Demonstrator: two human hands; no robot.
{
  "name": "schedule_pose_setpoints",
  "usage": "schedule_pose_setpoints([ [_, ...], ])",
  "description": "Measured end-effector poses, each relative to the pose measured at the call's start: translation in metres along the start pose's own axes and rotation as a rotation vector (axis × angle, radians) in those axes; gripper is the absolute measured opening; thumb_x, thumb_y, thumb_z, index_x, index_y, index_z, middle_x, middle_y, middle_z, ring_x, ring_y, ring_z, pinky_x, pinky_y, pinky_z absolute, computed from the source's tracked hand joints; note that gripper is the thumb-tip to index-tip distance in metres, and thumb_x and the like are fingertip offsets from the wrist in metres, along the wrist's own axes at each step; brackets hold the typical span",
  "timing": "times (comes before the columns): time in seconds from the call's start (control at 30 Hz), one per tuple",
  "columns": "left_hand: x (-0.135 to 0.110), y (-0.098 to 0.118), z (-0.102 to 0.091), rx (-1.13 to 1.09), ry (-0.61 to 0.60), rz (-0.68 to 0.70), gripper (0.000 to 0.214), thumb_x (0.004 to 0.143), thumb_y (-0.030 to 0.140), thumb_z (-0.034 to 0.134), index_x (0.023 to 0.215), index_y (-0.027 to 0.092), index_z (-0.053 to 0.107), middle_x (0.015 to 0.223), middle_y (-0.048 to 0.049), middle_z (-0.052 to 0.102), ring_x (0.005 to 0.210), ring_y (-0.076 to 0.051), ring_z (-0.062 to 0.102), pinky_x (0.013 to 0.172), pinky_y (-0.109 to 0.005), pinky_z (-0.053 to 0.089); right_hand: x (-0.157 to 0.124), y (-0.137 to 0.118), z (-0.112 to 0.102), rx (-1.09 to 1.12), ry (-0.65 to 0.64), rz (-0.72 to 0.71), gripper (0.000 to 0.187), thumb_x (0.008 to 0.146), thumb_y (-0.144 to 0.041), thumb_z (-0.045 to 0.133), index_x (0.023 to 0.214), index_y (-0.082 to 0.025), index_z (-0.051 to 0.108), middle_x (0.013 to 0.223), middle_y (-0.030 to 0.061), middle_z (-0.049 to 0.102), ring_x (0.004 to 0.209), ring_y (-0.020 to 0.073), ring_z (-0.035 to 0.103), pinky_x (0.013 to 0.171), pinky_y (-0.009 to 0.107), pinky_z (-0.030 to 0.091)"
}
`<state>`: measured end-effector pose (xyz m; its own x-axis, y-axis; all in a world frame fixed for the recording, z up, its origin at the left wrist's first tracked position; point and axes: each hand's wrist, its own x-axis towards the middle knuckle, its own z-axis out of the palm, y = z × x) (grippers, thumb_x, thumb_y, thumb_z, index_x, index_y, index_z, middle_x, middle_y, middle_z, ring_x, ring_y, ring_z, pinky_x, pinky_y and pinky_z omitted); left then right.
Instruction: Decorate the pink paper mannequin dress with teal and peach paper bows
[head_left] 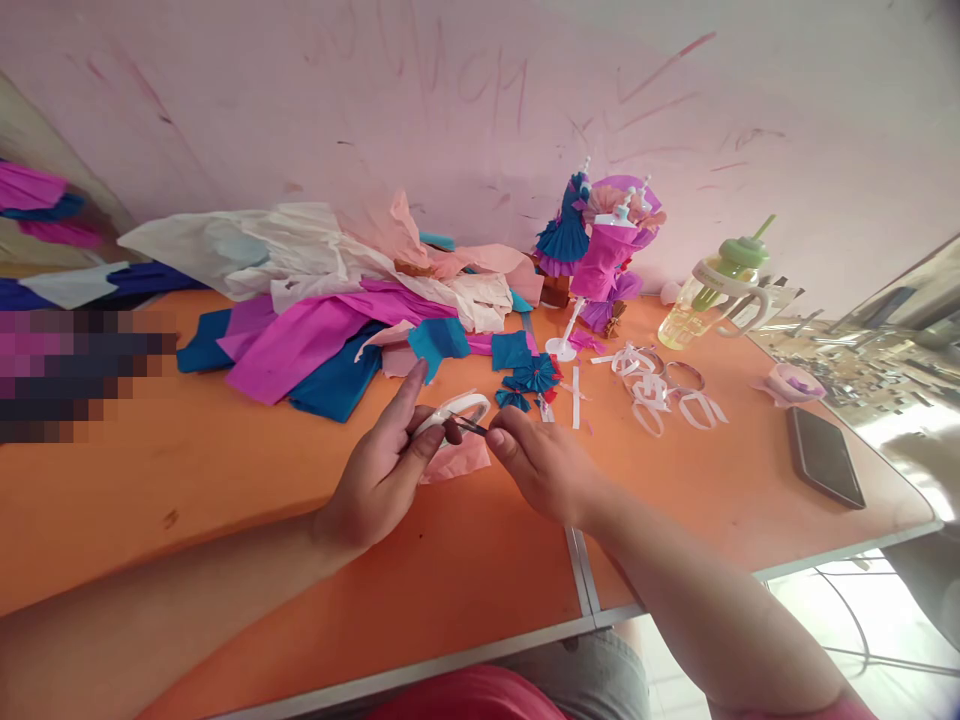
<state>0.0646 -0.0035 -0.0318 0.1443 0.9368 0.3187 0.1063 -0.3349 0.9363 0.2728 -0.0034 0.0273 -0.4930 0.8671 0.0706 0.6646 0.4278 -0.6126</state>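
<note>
My left hand [382,470] pinches a curved white strip [472,402] between thumb and fingers, its other fingers extended. My right hand [540,460] is closed round a slim metal tool [471,426] with a dark shaft; its tip meets the strip at my left fingertips. Whether it is a pair of scissors I cannot tell, as its handle is hidden in my fist. Beneath the strip lies a piece of pink crepe paper [457,463]. Just beyond my right hand are pleated blue paper rosettes [536,375] and a flat blue paper piece [511,350].
Sheets of magenta paper [300,340] and white paper [300,245] are heaped at the back left. Small paper dresses on stands [604,255] are near the wall. Right of them are curled white strips [649,385], a drink bottle [712,290] and a phone [825,457] on the orange table [465,570].
</note>
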Motion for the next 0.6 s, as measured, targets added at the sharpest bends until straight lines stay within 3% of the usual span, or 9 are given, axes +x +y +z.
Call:
schedule_pose_setpoints([
  [0.37,-0.0026,-0.005,-0.0015,0.265,-0.073,0.145,0.077,0.097,0.03,0.05,0.157,0.024,0.002,0.107,-0.008,0.069,0.104,-0.024,0.065,0.097,-0.041,0.049,0.0019,0.0047,0.0045,0.147,-0.102,0.016,0.037,0.098,-0.055,0.035,0.098,-0.021,0.052,0.072,-0.0024,0.056,0.062,0.0106,0.05,0.056,0.023,0.034],
  [0.6,0.0022,-0.0088,-0.0011,0.347,-0.039,0.218,0.08,0.098,0.033,0.049,0.157,0.024,-0.004,0.124,-0.0109,0.068,0.112,-0.025,0.066,0.097,-0.042,0.053,0.0009,0.0023,0.0036,-0.053,0.016,0.026,0.032,0.098,-0.05,0.041,0.102,-0.02,0.053,0.076,0.0004,0.062,0.066,0.0127,0.056,0.058,0.023,0.032],
])
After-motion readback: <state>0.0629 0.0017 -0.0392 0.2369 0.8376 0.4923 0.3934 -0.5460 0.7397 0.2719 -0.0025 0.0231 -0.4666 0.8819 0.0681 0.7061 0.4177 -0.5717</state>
